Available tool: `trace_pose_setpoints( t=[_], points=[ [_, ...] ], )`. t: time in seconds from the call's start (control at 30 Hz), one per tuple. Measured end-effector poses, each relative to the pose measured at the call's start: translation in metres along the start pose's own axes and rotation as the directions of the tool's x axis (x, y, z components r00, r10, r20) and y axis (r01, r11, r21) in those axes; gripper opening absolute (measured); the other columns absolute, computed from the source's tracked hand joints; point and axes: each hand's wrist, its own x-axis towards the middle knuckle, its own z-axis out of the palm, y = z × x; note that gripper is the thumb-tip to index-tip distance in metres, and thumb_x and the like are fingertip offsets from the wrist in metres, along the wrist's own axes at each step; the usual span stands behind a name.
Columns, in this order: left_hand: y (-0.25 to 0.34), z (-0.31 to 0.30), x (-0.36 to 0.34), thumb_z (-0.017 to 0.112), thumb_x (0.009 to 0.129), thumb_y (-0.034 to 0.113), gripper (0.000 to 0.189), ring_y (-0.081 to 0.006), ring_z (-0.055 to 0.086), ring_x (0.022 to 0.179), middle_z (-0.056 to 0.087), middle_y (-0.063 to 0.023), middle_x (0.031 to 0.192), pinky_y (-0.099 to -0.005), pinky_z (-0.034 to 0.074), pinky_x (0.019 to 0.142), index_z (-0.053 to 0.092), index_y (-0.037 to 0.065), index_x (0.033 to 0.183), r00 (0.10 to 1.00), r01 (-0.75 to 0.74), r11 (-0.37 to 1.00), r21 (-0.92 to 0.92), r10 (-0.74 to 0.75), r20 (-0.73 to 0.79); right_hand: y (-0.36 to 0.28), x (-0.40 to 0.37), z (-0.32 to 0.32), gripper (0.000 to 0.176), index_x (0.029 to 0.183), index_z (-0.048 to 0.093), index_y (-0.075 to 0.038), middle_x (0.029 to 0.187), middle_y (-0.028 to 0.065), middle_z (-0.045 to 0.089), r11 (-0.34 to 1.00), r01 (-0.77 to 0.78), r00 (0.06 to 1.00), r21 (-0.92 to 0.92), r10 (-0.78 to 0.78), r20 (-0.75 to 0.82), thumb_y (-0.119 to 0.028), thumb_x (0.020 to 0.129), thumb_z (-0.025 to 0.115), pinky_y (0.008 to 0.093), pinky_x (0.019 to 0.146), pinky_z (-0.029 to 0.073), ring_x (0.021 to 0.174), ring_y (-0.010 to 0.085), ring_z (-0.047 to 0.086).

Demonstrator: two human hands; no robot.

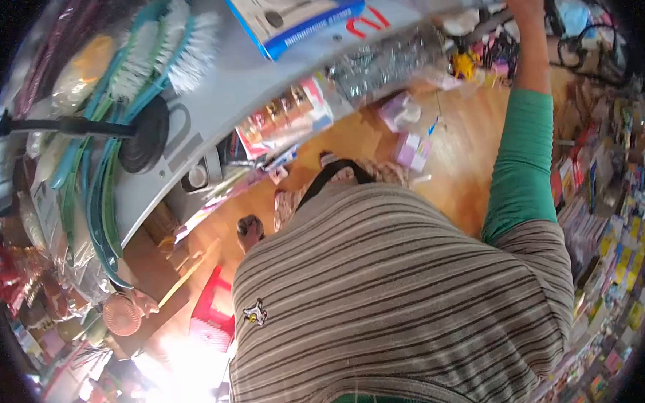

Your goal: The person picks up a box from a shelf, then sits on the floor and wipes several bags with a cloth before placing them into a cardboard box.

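Note:
My right hand (526, 1) reaches out at the top right, its arm in a green sleeve. Thumb and fingers run off the top of the head view, so what it holds, if anything, is hidden. Near it lie a light blue item (574, 14) and black cables (584, 49), with a yellow item (465, 65) lower to its left. My left hand is out of view. To the left of my body, on a grey table (236, 93), lie long brushes (194, 51) with white bristles and teal and green handles. A blue and white box (291, 17) sits farther along it.
Wooden floor (465, 135) shows below, with small lilac boxes (411, 151) on it. A red plastic stool (213, 309) and a pink round fan-like item (122, 314) stand at lower left. Crowded goods (616, 244) line the right. A black stand (63, 126) juts across the table.

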Motion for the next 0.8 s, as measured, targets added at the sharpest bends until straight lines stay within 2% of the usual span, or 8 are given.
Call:
trace_pose_setpoints(
  t=[0.1, 0.2, 0.23, 0.3, 0.43, 0.53, 0.63, 0.8],
  points=[
    [0.07, -0.029, -0.011, 0.066, 0.067, 0.015, 0.026, -0.0141, 0.053, 0.058, 0.055, -0.0031, 0.071, -0.028, 0.043, 0.041, 0.054, 0.007, 0.089, 0.913, 0.321, 0.885, -0.336, -0.195, 0.359, -0.048, -0.037, -0.015, 0.05, 0.114, 0.043, -0.004, 0.109, 0.0123, 0.043, 0.992, -0.127, 0.992, 0.024, 0.128, -0.012, -0.031, 0.075, 0.059, 0.0334, 0.078, 0.037, 0.097, 0.0221, 0.045],
    [0.103, -0.041, -0.001, 0.064, 0.07, 0.014, 0.021, -0.0134, 0.051, 0.054, 0.053, -0.0026, 0.068, -0.0274, 0.042, 0.037, 0.053, 0.009, 0.086, 0.918, 0.266, 0.888, -0.374, -0.115, 0.379, -0.037, -0.108, -0.004, 0.038, 0.106, 0.048, -0.003, 0.092, 0.0062, 0.049, 0.98, -0.073, 0.976, 0.183, 0.108, -0.187, -0.024, 0.077, 0.058, 0.0265, 0.063, 0.04, 0.075, 0.0144, 0.048],
    [0.108, -0.044, 0.009, 0.064, 0.07, 0.014, 0.021, -0.0134, 0.051, 0.054, 0.053, -0.0026, 0.068, -0.0274, 0.042, 0.037, 0.053, 0.009, 0.086, 0.91, 0.261, 0.904, -0.337, -0.114, 0.399, -0.067, -0.13, -0.014, 0.03, 0.103, 0.049, -0.001, 0.082, 0.0038, 0.051, 0.765, -0.362, 0.916, 0.533, 0.398, 0.051, -0.018, 0.079, 0.056, 0.0234, 0.059, 0.04, 0.07, 0.0126, 0.049],
    [0.118, -0.053, 0.031, 0.063, 0.071, 0.012, 0.019, -0.0125, 0.05, 0.051, 0.053, -0.0025, 0.07, -0.0259, 0.041, 0.035, 0.053, 0.009, 0.086, 0.835, 0.052, 0.941, -0.334, 0.142, 0.531, -0.087, -0.185, -0.019, 0.03, 0.104, 0.049, -0.001, 0.082, 0.0038, 0.053, 0.797, -0.537, 0.832, 0.275, 0.555, 0.016, -0.017, 0.079, 0.055, 0.0227, 0.06, 0.041, 0.072, 0.013, 0.05],
    [0.123, -0.079, 0.094, 0.062, 0.071, 0.01, 0.018, -0.0111, 0.05, 0.051, 0.053, -0.0014, 0.073, -0.0247, 0.04, 0.034, 0.053, 0.009, 0.086, 0.522, 0.204, 0.959, -0.196, 0.063, 0.851, -0.148, -0.322, -0.027, 0.039, 0.1, 0.053, -0.003, 0.097, 0.0097, 0.056, 0.547, -0.829, 0.557, -0.119, 0.826, -0.086, -0.024, 0.069, 0.066, 0.0276, 0.066, 0.044, 0.076, 0.0185, 0.054],
    [0.121, -0.085, 0.114, 0.063, 0.07, 0.009, 0.029, -0.015, 0.054, 0.072, 0.057, -0.0059, 0.085, -0.0268, 0.046, 0.061, 0.053, 0.002, 0.096, 0.726, -0.309, 0.95, -0.053, 0.272, 0.631, -0.212, -0.434, -0.025, 0.034, 0.09, 0.055, -0.001, 0.082, 0.013, 0.059, 0.4, -0.903, 0.409, -0.156, 0.912, -0.033, -0.026, 0.07, 0.064, 0.0275, 0.058, 0.045, 0.064, 0.0177, 0.056],
    [0.119, -0.101, 0.119, 0.068, 0.067, 0.021, 0.043, -0.0172, 0.054, 0.078, 0.057, -0.0099, 0.09, -0.0267, 0.043, 0.069, 0.051, -0.002, 0.1, 0.748, -0.301, 0.953, 0.023, 0.221, 0.626, -0.295, -0.518, -0.021, 0.032, 0.086, 0.056, -0.001, 0.079, 0.0131, 0.06, 0.06, -0.972, 0.031, -0.227, 0.991, 0.13, -0.027, 0.07, 0.063, 0.0301, 0.06, 0.046, 0.067, 0.0212, 0.059],
    [0.025, -0.094, 0.218, 0.071, 0.063, 0.023, 0.048, -0.0172, 0.055, 0.074, 0.057, -0.0102, 0.09, -0.0266, 0.043, 0.069, 0.051, -0.001, 0.1, 0.617, -0.323, 0.913, 0.247, 0.005, 0.787, -0.423, -0.596, -0.035, 0.026, 0.083, 0.057, 0.0, 0.074, 0.0125, 0.06, -0.04, -0.964, -0.088, -0.262, 0.981, 0.175, -0.024, 0.073, 0.062, 0.0266, 0.056, 0.045, 0.065, 0.0177, 0.058]
  ],
)
